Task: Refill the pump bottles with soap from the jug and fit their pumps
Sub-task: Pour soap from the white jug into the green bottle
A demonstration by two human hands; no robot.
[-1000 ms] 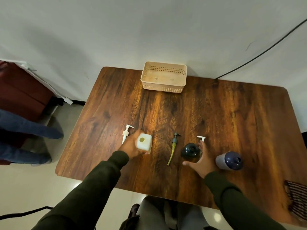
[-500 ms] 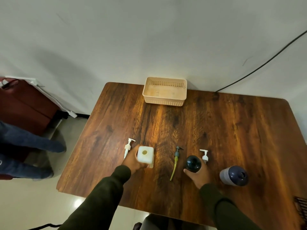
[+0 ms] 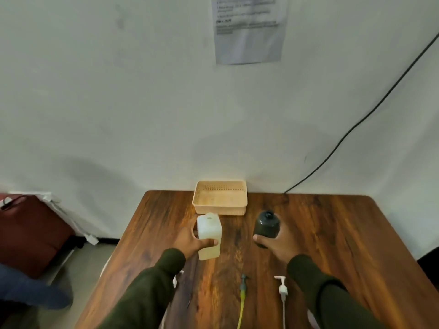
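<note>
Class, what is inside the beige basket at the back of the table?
The basket shows only its bare floor. The white jug covers a bit of its front wall, nothing inside.

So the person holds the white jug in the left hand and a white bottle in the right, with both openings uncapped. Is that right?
Not quite. In the head view, the bottle in the right hand is dark, not white. The rest holds: the left hand grips the white jug, and both openings are uncapped.

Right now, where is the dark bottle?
Head view: the dark bottle is gripped by the right hand, right of the white jug, near the basket.
</note>
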